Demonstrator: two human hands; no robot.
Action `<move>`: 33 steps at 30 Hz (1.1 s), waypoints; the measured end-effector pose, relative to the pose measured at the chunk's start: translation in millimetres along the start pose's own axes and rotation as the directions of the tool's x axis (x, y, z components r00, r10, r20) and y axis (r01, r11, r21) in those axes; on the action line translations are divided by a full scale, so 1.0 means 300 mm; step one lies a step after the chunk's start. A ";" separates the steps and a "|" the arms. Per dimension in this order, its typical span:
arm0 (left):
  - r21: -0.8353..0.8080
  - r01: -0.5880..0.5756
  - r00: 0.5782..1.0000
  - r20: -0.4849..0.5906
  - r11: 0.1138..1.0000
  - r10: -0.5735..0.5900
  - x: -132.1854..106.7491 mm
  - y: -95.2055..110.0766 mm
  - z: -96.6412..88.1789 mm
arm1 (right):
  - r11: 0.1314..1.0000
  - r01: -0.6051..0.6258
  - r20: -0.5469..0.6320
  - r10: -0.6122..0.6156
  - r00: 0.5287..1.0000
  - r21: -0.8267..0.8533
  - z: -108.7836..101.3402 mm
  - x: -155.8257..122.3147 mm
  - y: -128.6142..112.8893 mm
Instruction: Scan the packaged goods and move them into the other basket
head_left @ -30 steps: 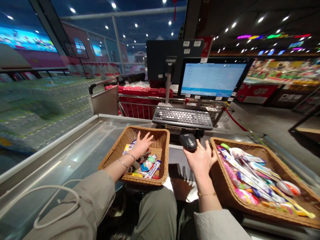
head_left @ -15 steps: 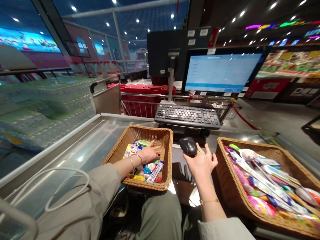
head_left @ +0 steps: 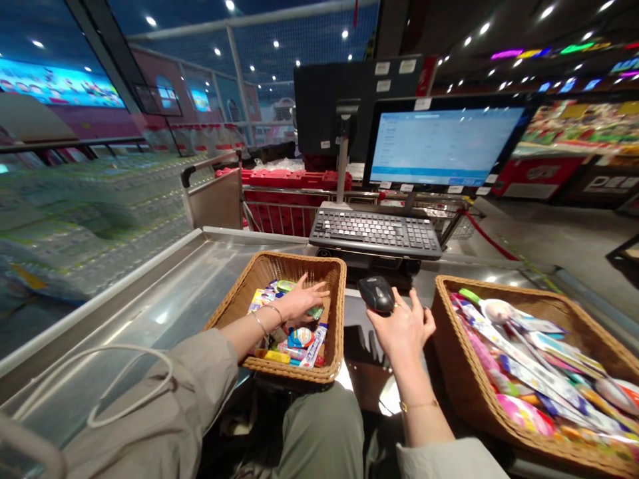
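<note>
My left hand (head_left: 302, 299) is inside the left wicker basket (head_left: 229, 291), fingers stretched out and apart over small packaged goods. Just beneath its fingers lies a green item (head_left: 315, 312); whether they touch, I cannot tell. Nearer me in the same basket are a blue round-topped pack (head_left: 301, 338), a white-and-blue stick pack (head_left: 314, 344) and a yellow pack (head_left: 275, 356). My right hand (head_left: 403, 327) is closed around a black handheld barcode scanner (head_left: 377, 293), between the two baskets. The hand hides the scanner's grip.
At right stands a second wicker basket (head_left: 452, 352) heaped with packaged goods. A keyboard (head_left: 374, 229) and a lit monitor (head_left: 444, 146) are beyond my hands. The metal counter (head_left: 200, 286) carries a pale cable (head_left: 130, 347) near my left sleeve. A shopping cart (head_left: 279, 211) stands behind.
My left hand has shifted slightly right and up within the basket, and the packs near it have moved a little. My right hand and the scanner have stayed nearly still.
</note>
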State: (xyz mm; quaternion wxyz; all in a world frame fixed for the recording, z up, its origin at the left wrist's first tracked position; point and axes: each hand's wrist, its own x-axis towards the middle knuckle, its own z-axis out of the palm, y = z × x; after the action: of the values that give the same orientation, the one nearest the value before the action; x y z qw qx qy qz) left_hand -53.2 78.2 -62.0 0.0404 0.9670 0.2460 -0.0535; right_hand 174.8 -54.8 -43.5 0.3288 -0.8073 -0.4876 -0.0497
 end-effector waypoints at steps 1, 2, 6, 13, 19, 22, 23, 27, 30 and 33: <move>-0.011 0.034 0.999 -0.010 0.999 -0.034 -0.003 -0.002 -0.012 | 1.000 0.000 -0.003 0.000 1.000 -0.002 0.001 -0.001 0.001; -0.022 0.069 0.997 -0.014 0.997 -0.069 -0.007 -0.005 -0.022 | 1.000 0.003 -0.005 -0.003 1.000 -0.005 0.002 -0.001 0.002; -0.049 0.215 0.977 0.008 0.975 -0.214 -0.030 -0.037 -0.036 | 1.000 0.009 -0.012 -0.009 1.000 -0.023 0.011 -0.003 0.010; 0.013 0.409 0.912 0.034 0.912 -0.409 -0.081 -0.114 -0.049 | 1.000 0.010 -0.022 -0.011 1.000 -0.025 0.025 0.000 0.020; 0.117 0.463 0.884 0.013 0.879 -0.468 -0.106 -0.149 -0.023 | 1.000 -0.002 -0.028 0.003 1.000 0.004 0.028 0.002 0.022; 0.171 0.486 0.868 0.023 0.857 -0.497 -0.115 -0.155 0.003 | 1.000 0.007 -0.037 -0.007 0.999 0.004 0.034 0.002 0.027; 0.178 0.493 0.862 0.033 0.851 -0.506 -0.118 -0.155 0.011 | 1.000 0.010 -0.042 -0.010 0.999 0.001 0.036 0.002 0.029; 0.194 0.486 0.862 0.059 0.852 -0.504 -0.122 -0.149 0.039 | 1.000 0.017 -0.052 -0.018 0.998 -0.016 0.038 -0.001 0.031; 0.234 0.442 0.888 0.019 0.866 -0.459 -0.119 -0.142 0.050 | 1.000 0.019 -0.046 -0.020 0.999 -0.024 0.034 -0.002 0.029; 0.265 0.417 0.905 -0.027 0.869 -0.425 -0.114 -0.138 0.050 | 1.000 0.015 -0.035 -0.016 0.999 -0.027 0.030 0.000 0.028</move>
State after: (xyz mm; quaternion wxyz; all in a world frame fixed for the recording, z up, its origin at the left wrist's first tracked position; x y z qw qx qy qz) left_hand -104.1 96.8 -74.8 -0.0979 0.8857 0.4406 -0.1088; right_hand 179.4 -52.2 -54.5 0.3260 -0.8067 -0.4875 -0.0728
